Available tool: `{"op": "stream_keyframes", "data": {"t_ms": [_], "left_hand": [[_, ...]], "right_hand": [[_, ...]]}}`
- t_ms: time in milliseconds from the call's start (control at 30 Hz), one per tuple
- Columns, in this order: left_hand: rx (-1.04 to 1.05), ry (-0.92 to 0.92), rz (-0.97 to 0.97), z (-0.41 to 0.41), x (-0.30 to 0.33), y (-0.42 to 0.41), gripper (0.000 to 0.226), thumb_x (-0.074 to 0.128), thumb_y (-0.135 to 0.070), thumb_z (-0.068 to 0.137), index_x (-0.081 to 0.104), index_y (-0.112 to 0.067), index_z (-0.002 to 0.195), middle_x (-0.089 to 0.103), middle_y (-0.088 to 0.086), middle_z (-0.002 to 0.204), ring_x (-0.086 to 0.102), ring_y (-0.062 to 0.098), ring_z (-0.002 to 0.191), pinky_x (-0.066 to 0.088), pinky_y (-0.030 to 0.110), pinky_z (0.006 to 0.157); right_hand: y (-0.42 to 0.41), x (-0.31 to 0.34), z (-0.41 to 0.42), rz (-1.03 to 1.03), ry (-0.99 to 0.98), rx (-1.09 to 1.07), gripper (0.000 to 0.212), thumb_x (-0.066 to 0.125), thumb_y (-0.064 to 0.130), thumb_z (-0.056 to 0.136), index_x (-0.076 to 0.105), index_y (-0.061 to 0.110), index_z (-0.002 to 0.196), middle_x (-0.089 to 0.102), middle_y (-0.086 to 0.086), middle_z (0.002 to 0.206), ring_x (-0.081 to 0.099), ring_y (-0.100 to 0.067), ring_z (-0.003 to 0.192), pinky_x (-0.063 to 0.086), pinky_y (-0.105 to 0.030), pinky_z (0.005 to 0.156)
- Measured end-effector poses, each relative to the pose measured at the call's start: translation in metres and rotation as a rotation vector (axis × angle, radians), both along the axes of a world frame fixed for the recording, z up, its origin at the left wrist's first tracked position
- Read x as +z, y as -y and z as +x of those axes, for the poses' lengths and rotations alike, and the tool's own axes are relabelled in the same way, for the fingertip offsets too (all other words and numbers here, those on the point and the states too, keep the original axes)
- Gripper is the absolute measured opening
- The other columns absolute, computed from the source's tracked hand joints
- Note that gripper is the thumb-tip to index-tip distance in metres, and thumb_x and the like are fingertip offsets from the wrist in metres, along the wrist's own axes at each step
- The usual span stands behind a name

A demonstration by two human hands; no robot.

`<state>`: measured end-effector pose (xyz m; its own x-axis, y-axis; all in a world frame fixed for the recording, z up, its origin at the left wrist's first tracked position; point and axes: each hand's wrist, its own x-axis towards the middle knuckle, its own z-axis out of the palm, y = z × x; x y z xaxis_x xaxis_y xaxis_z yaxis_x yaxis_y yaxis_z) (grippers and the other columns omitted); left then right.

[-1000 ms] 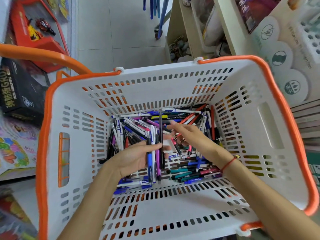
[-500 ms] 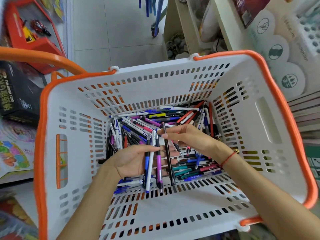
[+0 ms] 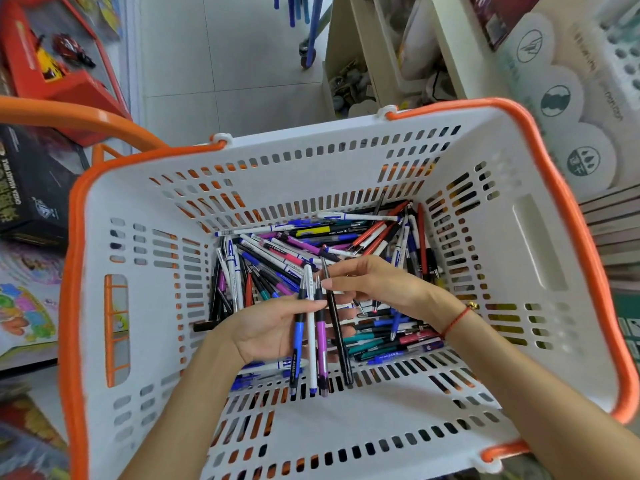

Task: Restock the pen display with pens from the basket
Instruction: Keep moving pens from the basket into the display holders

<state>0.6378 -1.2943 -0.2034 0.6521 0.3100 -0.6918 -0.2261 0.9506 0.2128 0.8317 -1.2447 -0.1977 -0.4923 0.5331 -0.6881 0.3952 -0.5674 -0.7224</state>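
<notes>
Over the near half of the basket [image 3: 346, 441], left hand [image 3: 270, 327] grips three pens [image 3: 311, 341] fanned upright as a bundle; right hand [image 3: 374, 282] pinches a black pen [image 3: 337, 327], evidently adding it; remaining stock [image 3: 346, 244] lies against the far-right corner.

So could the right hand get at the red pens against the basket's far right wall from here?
Probably yes: the red pens lie uncovered on the pile just beyond the right hand, but its grip is on a slim black pen.
</notes>
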Motion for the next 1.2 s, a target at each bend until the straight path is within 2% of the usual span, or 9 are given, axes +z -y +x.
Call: {"op": "stream_keyframes", "data": {"t_ms": [167,300,467,600,767,833,967,1067,1200], "left_hand": [[-0.078,-0.04,0.04,0.002,0.003,0.0,0.028,0.056,-0.017,0.086,0.071,-0.008,0.108,0.072,0.009,0.093,0.072,0.023,0.087,0.057,0.04,0.078],[-0.09,-0.017,0.05,-0.001,0.004,0.0,0.028,0.057,-0.018,0.087,0.071,-0.01,0.11,0.071,0.007,0.093,0.071,0.02,0.083,0.057,0.038,0.076],[-0.107,-0.02,0.06,0.0,0.006,0.0,0.026,0.057,-0.019,0.087,0.075,-0.014,0.104,0.072,0.003,0.09,0.07,0.016,0.078,0.056,0.034,0.075],[-0.121,-0.052,0.056,-0.001,0.006,0.0,0.025,0.059,-0.021,0.085,0.078,-0.015,0.101,0.073,0.003,0.089,0.067,0.016,0.08,0.056,0.033,0.077],[-0.118,-0.055,0.048,0.001,0.007,0.0,0.028,0.056,-0.021,0.088,0.07,-0.011,0.111,0.07,0.001,0.089,0.069,0.015,0.079,0.056,0.032,0.067],[-0.094,-0.067,0.033,0.003,0.009,0.0,0.027,0.054,-0.018,0.092,0.07,-0.009,0.111,0.071,0.003,0.091,0.07,0.016,0.08,0.057,0.03,0.065],[-0.067,-0.087,0.022,0.001,0.009,0.0,0.028,0.052,-0.013,0.095,0.067,-0.006,0.117,0.073,0.009,0.101,0.073,0.022,0.089,0.059,0.032,0.071],[-0.054,-0.067,0.021,-0.002,0.007,0.0,0.033,0.055,-0.015,0.09,0.067,-0.008,0.12,0.071,0.012,0.111,0.071,0.026,0.099,0.059,0.036,0.079],[-0.03,-0.071,-0.025,-0.002,0.01,-0.001,0.025,0.058,-0.013,0.089,0.073,-0.005,0.108,0.068,0.023,0.114,0.071,0.028,0.097,0.059,0.039,0.082]], "right_hand": [[0.0,0.004,-0.001,-0.074,-0.059,0.043,0.021,0.064,0.018,0.093,0.069,0.015,0.113,0.06,-0.001,0.066,0.054,-0.015,0.069,0.044,-0.027,0.079],[-0.004,0.014,-0.007,-0.136,-0.071,0.031,0.029,0.052,0.033,0.098,0.064,0.018,0.12,0.063,0.015,0.065,0.053,-0.009,0.064,0.044,-0.023,0.075],[-0.006,0.012,-0.02,-0.112,-0.054,0.049,0.037,0.05,0.042,0.099,0.072,0.015,0.11,0.067,0.007,0.103,0.05,-0.012,0.06,0.047,-0.024,0.072],[-0.003,0.003,-0.019,0.047,0.053,0.018,0.023,0.058,0.039,0.095,0.077,0.027,0.097,0.069,0.014,0.115,0.059,-0.009,0.09,0.044,-0.031,0.086],[-0.014,0.007,-0.009,0.087,0.051,-0.095,0.031,0.054,0.035,0.097,0.072,0.016,0.115,0.065,0.024,0.068,0.055,-0.012,0.076,0.043,-0.029,0.085],[-0.011,0.009,-0.01,0.082,0.062,0.011,0.03,0.054,0.039,0.096,0.072,0.022,0.113,0.067,0.021,0.074,0.057,-0.02,0.081,0.045,-0.029,0.086],[-0.011,0.01,-0.016,-0.071,0.034,-0.032,0.037,0.045,0.042,0.1,0.064,0.018,0.121,0.062,0.004,0.1,0.057,-0.009,0.079,0.046,-0.024,0.077],[-0.01,0.011,-0.012,-0.1,0.023,0.044,0.026,0.05,0.036,0.1,0.068,0.024,0.086,0.062,0.012,0.079,0.057,-0.006,0.069,0.044,-0.029,0.08],[-0.007,0.006,-0.011,-0.058,0.018,0.052,0.043,0.057,0.032,0.097,0.07,0.038,0.057,0.057,0.018,0.061,0.053,-0.006,0.067,0.049,-0.043,0.092]]}}
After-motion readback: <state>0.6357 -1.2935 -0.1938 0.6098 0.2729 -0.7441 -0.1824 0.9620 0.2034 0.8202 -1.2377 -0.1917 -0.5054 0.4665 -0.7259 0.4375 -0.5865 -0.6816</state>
